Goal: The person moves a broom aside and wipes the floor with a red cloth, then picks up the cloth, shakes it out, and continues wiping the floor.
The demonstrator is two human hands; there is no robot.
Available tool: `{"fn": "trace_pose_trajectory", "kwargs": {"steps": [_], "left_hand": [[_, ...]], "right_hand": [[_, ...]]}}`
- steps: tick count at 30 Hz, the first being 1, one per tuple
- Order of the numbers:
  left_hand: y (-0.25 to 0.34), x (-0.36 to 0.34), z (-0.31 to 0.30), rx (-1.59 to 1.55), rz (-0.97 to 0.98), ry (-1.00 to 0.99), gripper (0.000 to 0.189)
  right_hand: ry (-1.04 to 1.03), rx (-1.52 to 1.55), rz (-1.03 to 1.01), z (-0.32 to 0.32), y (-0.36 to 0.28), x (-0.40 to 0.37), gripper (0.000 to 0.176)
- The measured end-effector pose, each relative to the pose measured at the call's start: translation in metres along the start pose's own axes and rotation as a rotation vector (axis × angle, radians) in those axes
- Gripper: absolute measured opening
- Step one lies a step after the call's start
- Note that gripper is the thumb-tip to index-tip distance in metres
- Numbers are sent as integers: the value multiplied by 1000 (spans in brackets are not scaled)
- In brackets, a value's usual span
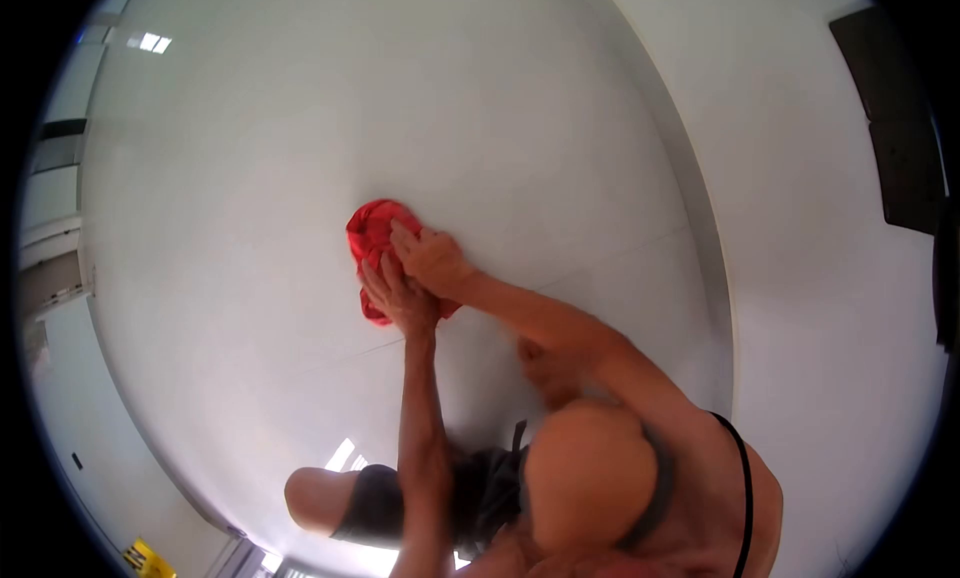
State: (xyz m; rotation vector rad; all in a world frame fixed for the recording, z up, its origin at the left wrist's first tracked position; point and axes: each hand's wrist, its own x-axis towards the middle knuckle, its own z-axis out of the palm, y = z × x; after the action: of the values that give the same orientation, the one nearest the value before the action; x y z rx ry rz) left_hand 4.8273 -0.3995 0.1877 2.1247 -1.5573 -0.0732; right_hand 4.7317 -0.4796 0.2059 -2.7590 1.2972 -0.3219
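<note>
A bunched red cloth lies crumpled on the pale, glossy floor. My left hand presses down on its lower part, fingers spread flat over the fabric. Just above and to the right, my right hand rests on the cloth too, its fingers stretched out to the left. The two hands are close together and seem to touch. Part of the cloth is hidden under them, with a small red edge showing below the right wrist.
My bare knees and dark shorts fill the bottom. A white wall with a grey base strip runs along the right, dark panels beyond it. Pale cabinets or walls line the left, near a yellow item.
</note>
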Motion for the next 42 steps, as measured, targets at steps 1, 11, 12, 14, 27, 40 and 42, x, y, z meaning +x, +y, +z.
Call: {"fn": "trace_pose_trajectory", "kwargs": {"steps": [1,11,12,14,27,40,42], "left_hand": [[27,-49,-21,-11,21,10,58],[-67,-49,-218,-312,376,-271,56],[-114,-28,-247,-361,437,-303,52],[-205,4,-300,-440,518,-375,51],[-1073,286,-750,-200,355,-166,57],[-2028,321,-1197,-43,-96,47,57],[-2144,386,-1243,-105,15,26,60]], "right_hand": [[16,40,24,-10,-16,-10,52],[173,-42,554,-110,-215,-98,51],[159,-105,640,-107,-268,-71,49],[181,-106,751,-105,-373,-15,48],[175,-8,479,24,-1170,598,48],[2,78,-9,239,-2142,1005,54],[33,129,74,265,-2229,1097,54]]}}
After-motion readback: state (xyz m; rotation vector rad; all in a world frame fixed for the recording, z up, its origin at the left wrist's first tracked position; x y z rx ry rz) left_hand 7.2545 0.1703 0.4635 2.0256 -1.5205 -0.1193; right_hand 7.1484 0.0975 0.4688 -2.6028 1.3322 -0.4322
